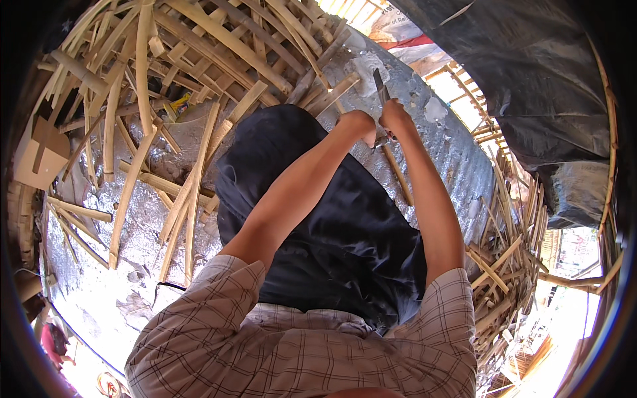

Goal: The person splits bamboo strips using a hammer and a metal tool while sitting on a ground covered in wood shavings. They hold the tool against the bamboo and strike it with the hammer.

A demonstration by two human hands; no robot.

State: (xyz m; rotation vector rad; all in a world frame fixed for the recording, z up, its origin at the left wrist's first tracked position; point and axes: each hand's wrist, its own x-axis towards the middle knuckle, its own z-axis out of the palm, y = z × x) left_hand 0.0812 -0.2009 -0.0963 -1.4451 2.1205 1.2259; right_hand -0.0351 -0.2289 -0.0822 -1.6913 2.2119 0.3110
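Observation:
My right hand [396, 118] is closed around the handle of a knife [380, 86], its dark blade pointing up and away from me. Just to its left, my left hand [358, 126] is closed on a narrow bamboo strip [398, 174]. One end of the strip shows above that hand; the longer end slants down to the right, below my right hand. The two hands are close together over the far edge of a dark cloth [312, 219] spread across my lap. My fingers are partly hidden at the grip.
Split bamboo pieces [219, 50] lie heaped at the far left, with loose strips [189, 199] nearer my left arm. More thin strips [504, 272] are piled at the right. A cardboard box [41, 154] stands at the left edge. Dark sheeting [537, 86] hangs at the upper right.

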